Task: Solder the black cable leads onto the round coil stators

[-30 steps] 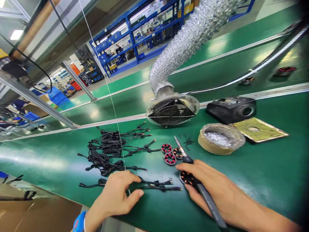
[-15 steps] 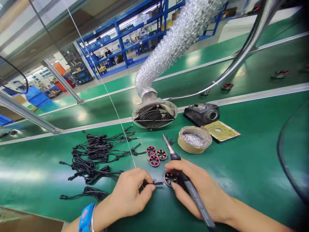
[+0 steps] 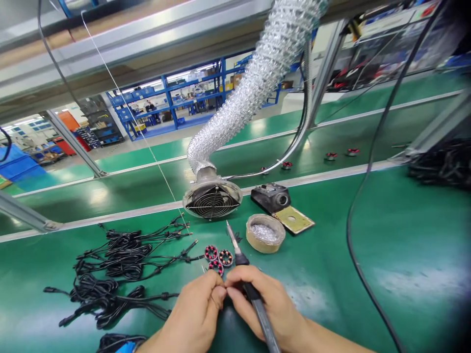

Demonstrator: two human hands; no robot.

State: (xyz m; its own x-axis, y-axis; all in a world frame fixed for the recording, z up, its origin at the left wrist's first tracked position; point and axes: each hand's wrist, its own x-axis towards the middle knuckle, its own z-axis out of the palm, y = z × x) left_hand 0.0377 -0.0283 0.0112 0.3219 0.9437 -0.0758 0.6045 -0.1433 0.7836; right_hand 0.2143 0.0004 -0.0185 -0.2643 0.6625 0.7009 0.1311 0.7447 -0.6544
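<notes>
My left hand (image 3: 200, 306) is closed in a pinch; the black cable end it held half a second earlier is hidden behind its fingers. Fingertips of both hands meet at the centre. My right hand (image 3: 270, 299) grips a soldering iron (image 3: 262, 318) slantwise, its metal tip (image 3: 231, 233) pointing up and away. The ring-shaped coil seen at the right fingers earlier cannot be made out now. Just beyond the hands lie a red coil (image 3: 211, 253), a copper-coloured coil (image 3: 225, 258) and another red coil (image 3: 216, 267).
Bundled black cables (image 3: 128, 262) cover the left of the green bench. A round tub (image 3: 265, 240) of silvery material, a yellow sponge (image 3: 294, 219) and a black holder (image 3: 270, 197) stand beyond. A fume extractor (image 3: 212, 201) hangs at the back; a dark cord (image 3: 353, 245) drops at right.
My hands have come together, and the cable end and coil between them are now hidden. The camera view has shifted, showing more of the bench's right side.
</notes>
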